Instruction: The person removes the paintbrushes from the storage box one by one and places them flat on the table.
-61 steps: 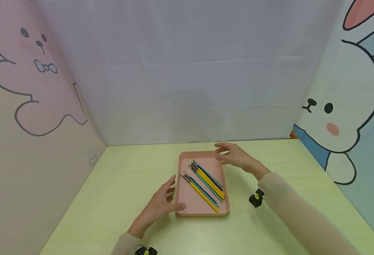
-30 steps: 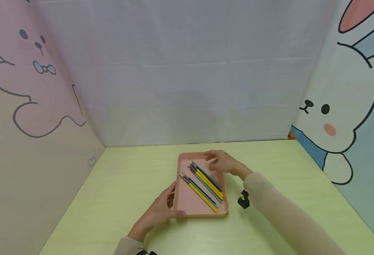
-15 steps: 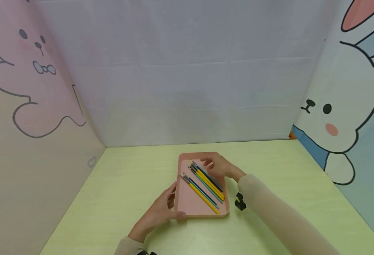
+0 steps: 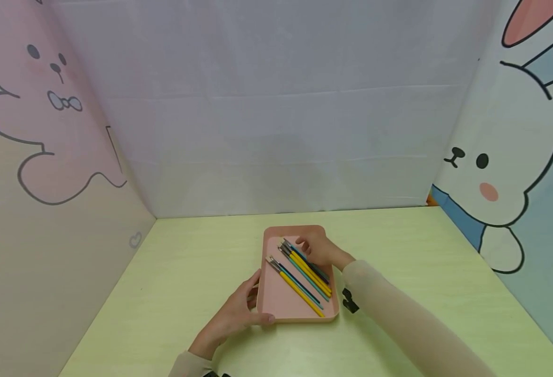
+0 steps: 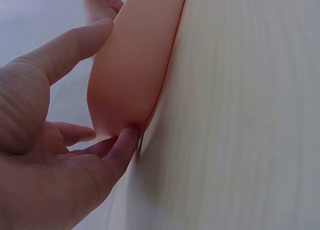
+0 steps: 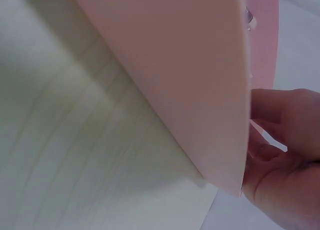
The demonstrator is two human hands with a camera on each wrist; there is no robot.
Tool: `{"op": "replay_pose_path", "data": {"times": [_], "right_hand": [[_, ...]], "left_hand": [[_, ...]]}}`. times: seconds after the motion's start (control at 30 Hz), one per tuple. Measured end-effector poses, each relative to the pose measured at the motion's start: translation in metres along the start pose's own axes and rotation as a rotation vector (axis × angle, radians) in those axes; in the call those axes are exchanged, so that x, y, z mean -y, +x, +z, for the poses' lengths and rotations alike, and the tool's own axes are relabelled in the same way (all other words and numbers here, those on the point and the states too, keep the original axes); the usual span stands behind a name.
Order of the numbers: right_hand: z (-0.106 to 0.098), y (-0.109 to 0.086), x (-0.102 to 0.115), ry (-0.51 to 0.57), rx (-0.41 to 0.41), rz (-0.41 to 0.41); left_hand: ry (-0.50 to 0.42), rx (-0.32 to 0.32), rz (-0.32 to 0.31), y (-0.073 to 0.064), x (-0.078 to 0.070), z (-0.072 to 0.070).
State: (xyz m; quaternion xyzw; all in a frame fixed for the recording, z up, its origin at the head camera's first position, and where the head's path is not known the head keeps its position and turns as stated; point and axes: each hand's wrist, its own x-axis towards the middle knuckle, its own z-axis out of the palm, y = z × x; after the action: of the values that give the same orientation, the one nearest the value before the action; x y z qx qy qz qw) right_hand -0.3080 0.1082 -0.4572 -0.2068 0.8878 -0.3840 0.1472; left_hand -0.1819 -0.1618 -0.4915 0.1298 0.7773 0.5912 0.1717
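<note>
A shallow pink tray [image 4: 276,306] lies on the table, bearing several paintbrushes [image 4: 315,276] with yellow, teal and navy handles. They slant in two bunches, bristles toward the far left. My left hand [image 4: 234,315] holds the near left corner, thumb over the rim and fingers against the outer wall; the left wrist view shows a fingertip at the tray wall's [image 5: 132,65] lower edge. Over the right-hand bunch, my right hand [image 4: 319,250] reaches down with bent fingers, covering part of the handles. Its fingertips are hidden behind the tray's side in the right wrist view; I cannot tell whether they pinch a brush.
The pale yellow-green table [image 4: 201,251] extends around the tray. A white cloth backdrop [image 4: 276,131] closes off the far side. Panels with a pink cartoon animal [image 4: 59,136] and a white rabbit [image 4: 507,173] stand at left and right.
My right hand has moved from beyond the tray's far right corner inward and nearer, down over the brushes. My left hand has settled on the near left corner. The brushes look unmoved.
</note>
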Motion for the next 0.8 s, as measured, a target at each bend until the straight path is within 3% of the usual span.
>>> {"op": "replay_pose_path", "data": {"times": [0.1,0.17,0.5,0.8], "right_hand": [[-0.001,0.0,0.002,-0.21,-0.021,-0.058],[-0.001,0.0,0.003,-0.272,-0.034,-0.052],[0.01,0.006,0.005,-0.245,-0.077,0.114],[0.004,0.006,0.005,-0.226,-0.072,0.112]], "left_hand": [[0.001,0.002,0.004,0.0,0.0,0.0],[0.004,0.003,0.008,0.001,0.0,0.0],[-0.009,0.003,0.011,0.001,0.002,-0.001],[-0.029,0.014,0.017,0.0,0.002,-0.001]]}}
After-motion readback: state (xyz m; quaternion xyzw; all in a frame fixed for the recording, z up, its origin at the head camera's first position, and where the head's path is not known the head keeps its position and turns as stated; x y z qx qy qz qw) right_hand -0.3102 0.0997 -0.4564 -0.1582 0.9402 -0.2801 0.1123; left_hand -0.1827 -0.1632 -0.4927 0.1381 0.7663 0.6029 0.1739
